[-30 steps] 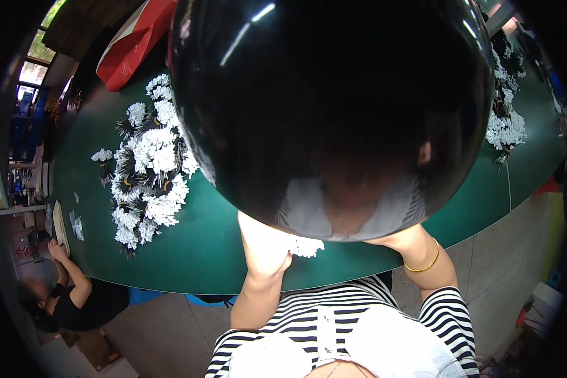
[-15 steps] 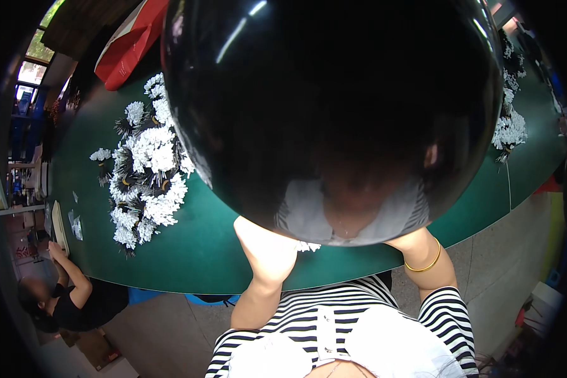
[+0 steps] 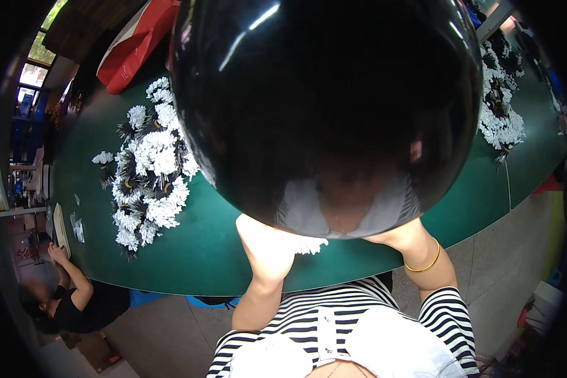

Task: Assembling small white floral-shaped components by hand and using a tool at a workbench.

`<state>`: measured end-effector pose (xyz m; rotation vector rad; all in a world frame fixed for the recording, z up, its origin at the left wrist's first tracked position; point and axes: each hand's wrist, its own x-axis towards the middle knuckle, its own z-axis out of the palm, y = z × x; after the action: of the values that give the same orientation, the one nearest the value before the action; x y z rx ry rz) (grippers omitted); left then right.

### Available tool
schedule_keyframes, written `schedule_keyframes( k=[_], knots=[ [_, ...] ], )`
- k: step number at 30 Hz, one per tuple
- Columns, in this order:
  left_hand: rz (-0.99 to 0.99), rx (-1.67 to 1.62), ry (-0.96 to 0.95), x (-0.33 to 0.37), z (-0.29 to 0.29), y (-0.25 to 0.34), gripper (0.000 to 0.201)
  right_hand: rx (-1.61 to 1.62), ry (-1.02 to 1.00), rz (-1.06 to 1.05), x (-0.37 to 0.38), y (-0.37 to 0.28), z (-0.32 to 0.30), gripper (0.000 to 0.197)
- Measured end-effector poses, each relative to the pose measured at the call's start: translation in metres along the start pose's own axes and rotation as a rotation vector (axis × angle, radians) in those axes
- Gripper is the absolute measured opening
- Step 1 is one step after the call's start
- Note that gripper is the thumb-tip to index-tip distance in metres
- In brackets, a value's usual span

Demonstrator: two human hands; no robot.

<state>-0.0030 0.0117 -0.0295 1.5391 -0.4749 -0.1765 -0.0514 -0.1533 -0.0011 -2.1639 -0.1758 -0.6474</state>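
A large glossy black dome-shaped surface [image 3: 327,113] fills the upper middle and hides most of what lies under it. My left hand [image 3: 263,247] reaches in beneath its lower edge, with the back of the hand showing and the fingers covered. From the other side comes my right hand [image 3: 394,237], a gold bangle [image 3: 429,259] on its wrist; its fingers are hidden too. Between the hands, a small part of a white-tipped bunch [image 3: 310,245] peeks out next to my left hand. Whether either hand grips it cannot be made out.
Many white-tipped bunches with dark stems [image 3: 151,183] lie on the green table [image 3: 214,261] at left. Another pile [image 3: 503,123] sits at right. A red bag [image 3: 129,63] stands far left. Beyond the table's left end is another person [image 3: 82,302], arms on its edge.
The black dome sits slightly higher, its right edge further left. My right hand has moved a little left and up. More of the white bunch between the hands shows.
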Motion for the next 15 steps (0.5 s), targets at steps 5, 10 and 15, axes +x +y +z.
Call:
schedule_keyframes(
  k=[5, 10, 15],
  knots=[
    [-0.143, -0.123, 0.146, 0.0, 0.008, 0.003, 0.009, 0.014, 0.02, -0.056, 0.004, -0.005, -0.005, 0.008],
    [-0.274, -0.587, 0.185, 0.007, 0.014, 0.019, 0.011, 0.131, 0.03, 0.1, 0.002, -0.003, 0.0, 0.008],
    [-0.3, -0.755, -0.044, 0.01, 0.006, 0.024, 0.012, 0.046, -0.005, 0.066, 0.008, -0.017, -0.012, 0.008]
  ],
)
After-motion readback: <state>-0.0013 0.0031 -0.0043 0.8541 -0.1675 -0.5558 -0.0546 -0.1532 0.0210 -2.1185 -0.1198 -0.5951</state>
